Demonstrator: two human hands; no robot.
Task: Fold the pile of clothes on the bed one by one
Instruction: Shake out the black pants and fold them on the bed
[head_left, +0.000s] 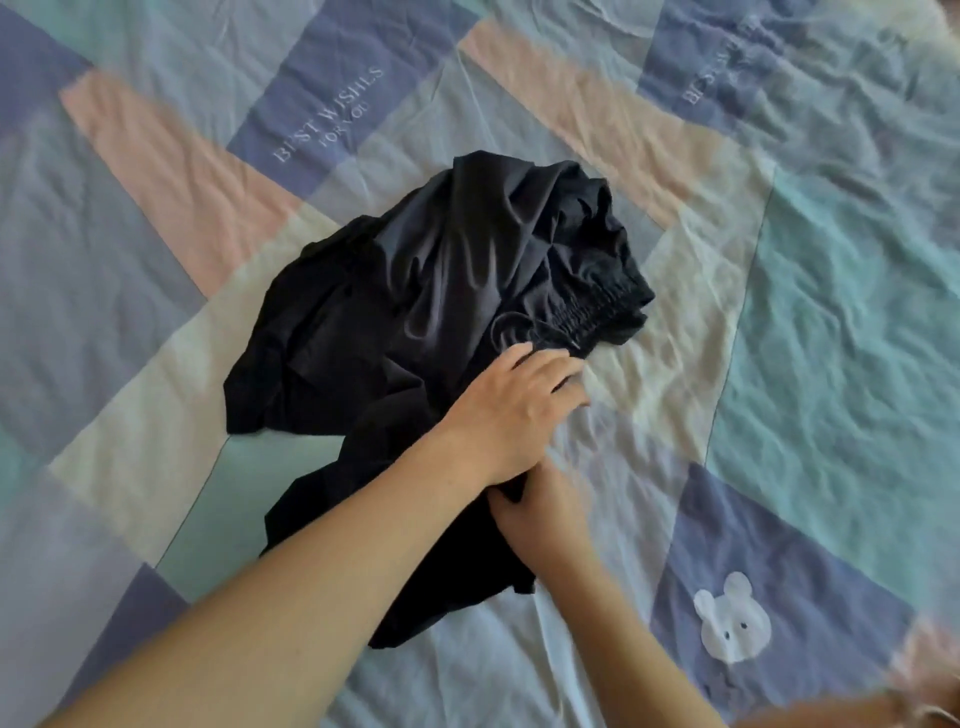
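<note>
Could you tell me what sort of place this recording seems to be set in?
Most likely a bedroom: a patchwork bedsheet with a white bear print fills the view, with crumpled black clothes lying on it.

Under me bedsheet (810, 322), wrinkled, patchwork of blue, mint, pink and cream blocks. Far, a bit left, I read white print "BEST WISHES FOR YOU" (328, 115) on blue block. Same print (719, 65) far right, blurred. Near right, white bear face (731, 617) on blue block. Near right corner something blurred, I cannot tell.
</note>
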